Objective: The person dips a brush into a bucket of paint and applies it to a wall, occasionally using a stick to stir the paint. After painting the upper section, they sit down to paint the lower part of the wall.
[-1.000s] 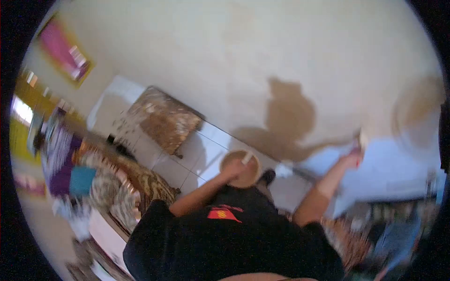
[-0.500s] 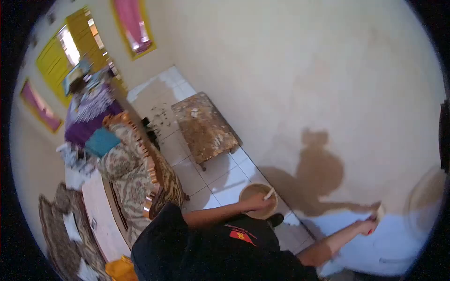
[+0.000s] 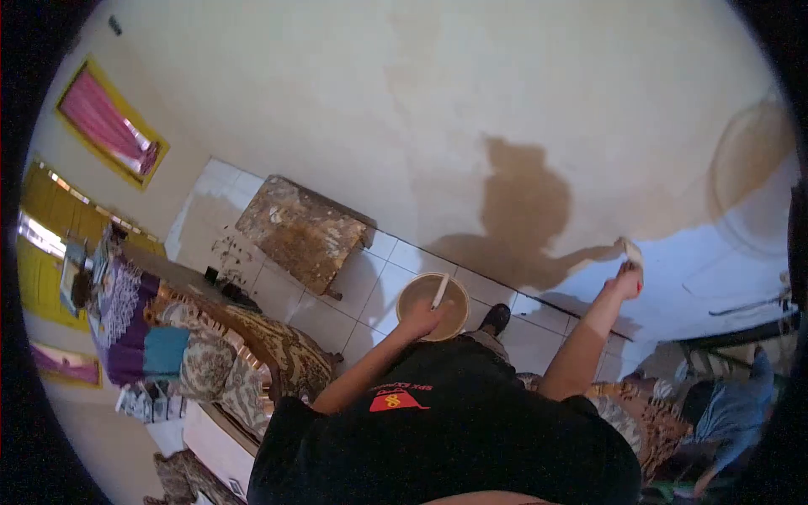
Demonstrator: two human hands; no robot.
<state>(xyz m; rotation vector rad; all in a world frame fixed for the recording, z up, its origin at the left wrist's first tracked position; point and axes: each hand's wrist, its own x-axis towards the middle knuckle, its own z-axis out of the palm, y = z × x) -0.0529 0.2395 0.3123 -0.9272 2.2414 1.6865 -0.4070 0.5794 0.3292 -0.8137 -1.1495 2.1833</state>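
Observation:
My left hand [image 3: 421, 321] grips the near rim of a round bucket [image 3: 459, 313], and a pale stick [image 3: 441, 289] stands out of the bucket beside my fingers. Out to the right, my right hand [image 3: 626, 284] is closed round the handle of a paint brush [image 3: 631, 251]. The brush's bristles are against the wall [image 3: 362, 93], near the border between its beige part and a light blue-white part [image 3: 673, 269]. My shadow falls on the wall left of the brush.
A stained low wooden table [image 3: 303, 231] stands by the wall. Left are a patterned sofa [image 3: 286, 345] and a purple-covered table [image 3: 126, 328]. My shoe [image 3: 497, 317] is on the tiled floor [image 3: 387, 290]. Blue cloth [image 3: 736, 412] lies at the lower right.
The view has turned, so the room's furniture appears rotated and further left. The brush is still in my right hand at the wall, and my left hand still holds the bucket.

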